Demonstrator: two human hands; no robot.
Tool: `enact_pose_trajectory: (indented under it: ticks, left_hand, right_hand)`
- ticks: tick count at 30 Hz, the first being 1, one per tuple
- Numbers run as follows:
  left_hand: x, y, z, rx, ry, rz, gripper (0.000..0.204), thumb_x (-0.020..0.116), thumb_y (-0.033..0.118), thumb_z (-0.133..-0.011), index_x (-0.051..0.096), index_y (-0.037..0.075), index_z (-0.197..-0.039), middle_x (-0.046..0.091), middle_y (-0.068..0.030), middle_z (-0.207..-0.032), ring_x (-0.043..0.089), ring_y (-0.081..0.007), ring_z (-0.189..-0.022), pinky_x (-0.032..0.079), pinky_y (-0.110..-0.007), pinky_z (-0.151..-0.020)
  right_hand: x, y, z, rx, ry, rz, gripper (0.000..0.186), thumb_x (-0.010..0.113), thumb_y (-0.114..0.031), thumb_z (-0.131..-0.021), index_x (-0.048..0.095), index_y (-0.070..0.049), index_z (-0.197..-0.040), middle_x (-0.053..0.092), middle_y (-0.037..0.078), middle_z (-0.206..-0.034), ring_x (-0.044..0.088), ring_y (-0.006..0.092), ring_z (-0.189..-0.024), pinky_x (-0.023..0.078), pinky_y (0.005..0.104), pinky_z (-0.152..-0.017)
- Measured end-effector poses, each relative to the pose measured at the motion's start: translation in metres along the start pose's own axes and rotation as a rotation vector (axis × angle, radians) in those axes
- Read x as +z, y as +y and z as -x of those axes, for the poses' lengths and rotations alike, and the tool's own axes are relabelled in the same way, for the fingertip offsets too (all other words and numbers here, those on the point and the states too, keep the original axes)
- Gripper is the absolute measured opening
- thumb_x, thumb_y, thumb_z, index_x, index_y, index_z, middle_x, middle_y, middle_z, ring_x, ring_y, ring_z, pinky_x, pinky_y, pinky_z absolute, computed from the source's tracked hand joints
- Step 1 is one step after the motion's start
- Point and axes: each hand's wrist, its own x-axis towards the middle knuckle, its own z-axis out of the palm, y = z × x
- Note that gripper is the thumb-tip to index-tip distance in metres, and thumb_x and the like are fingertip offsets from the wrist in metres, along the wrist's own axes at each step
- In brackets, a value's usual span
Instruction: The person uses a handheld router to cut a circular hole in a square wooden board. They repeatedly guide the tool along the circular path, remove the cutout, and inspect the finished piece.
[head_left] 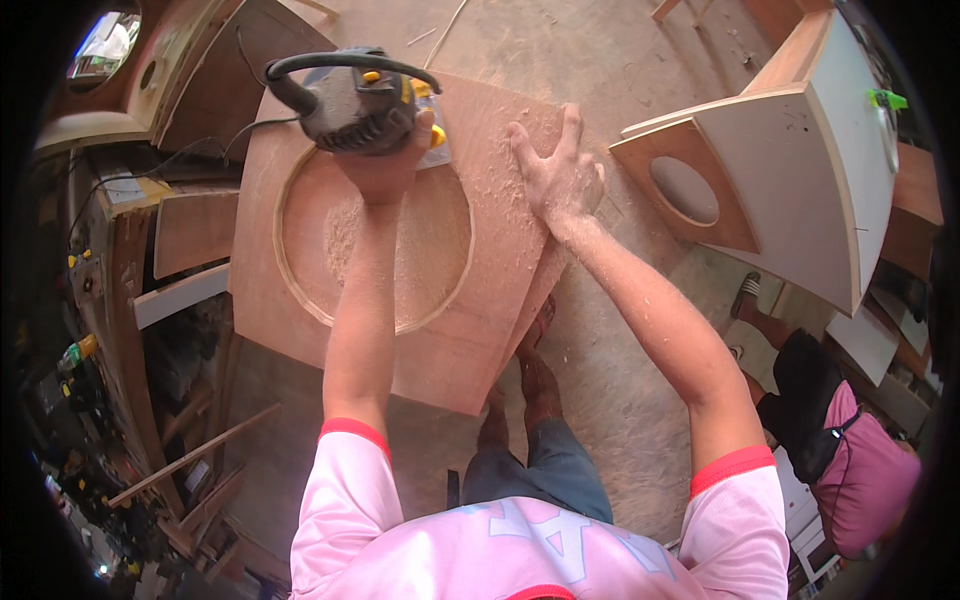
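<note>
My left hand (392, 168) grips a dusty black power router (362, 112) with yellow parts and a clear base. The tool stands upright on a reddish plywood panel (425, 365), at the far rim of a large round cut-out (465, 265). Another wood surface scattered with sawdust (342, 235) shows inside the circle. My right hand (560, 175) lies on the panel near its right edge, thumb and index finger spread apart. Fine dust coats its skin. The router's bit and the fingertips of my left hand are hidden.
A black cord (215, 145) runs from the router toward the left. At right stands a large pale wooden box (775, 165), with a small plywood board (735, 215) with a round hole against it. Another person in a pink shirt (868, 480) is at the lower right. Cluttered wooden shelving (130, 300) lines the left.
</note>
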Motion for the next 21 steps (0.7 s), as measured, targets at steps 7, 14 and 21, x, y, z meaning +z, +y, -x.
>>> enact_pose_trajectory:
  ticks: [7,14,21]
  left_hand:
    - [0.020,0.019,0.015,0.040,0.061,0.099,0.062,0.092,0.015,-0.069,0.060,0.002,-0.120,0.070,-0.0046,-0.106,0.069,-0.0161,-0.093,0.057,-0.032,-0.087]
    - [0.031,0.041,0.030,0.034,0.072,0.144,0.044,0.092,0.018,-0.069,0.070,0.003,-0.104,0.076,-0.0019,-0.093,0.074,-0.0125,-0.081,0.061,-0.029,-0.075]
    - [0.029,0.039,0.045,0.088,0.038,0.047,0.048,0.095,0.026,-0.065,0.071,0.004,-0.101,0.076,-0.0021,-0.087,0.074,-0.0119,-0.076,0.062,-0.026,-0.071]
  right_hand:
    - [0.003,0.001,-0.001,-0.021,0.038,0.000,0.092,0.050,-0.073,-0.095,0.024,-0.007,-0.154,0.073,0.018,-0.083,0.074,0.0383,-0.091,0.044,0.0570,-0.102]
    - [0.002,-0.001,0.000,-0.007,0.036,0.007,0.088,0.048,-0.075,-0.094,0.028,-0.010,-0.150,0.074,0.017,-0.083,0.074,0.0376,-0.091,0.046,0.0545,-0.100]
    - [0.007,0.000,0.000,0.007,0.097,0.033,0.090,0.048,-0.078,-0.092,0.029,-0.014,-0.151,0.074,0.020,-0.091,0.073,0.0394,-0.098,0.045,0.0549,-0.102]
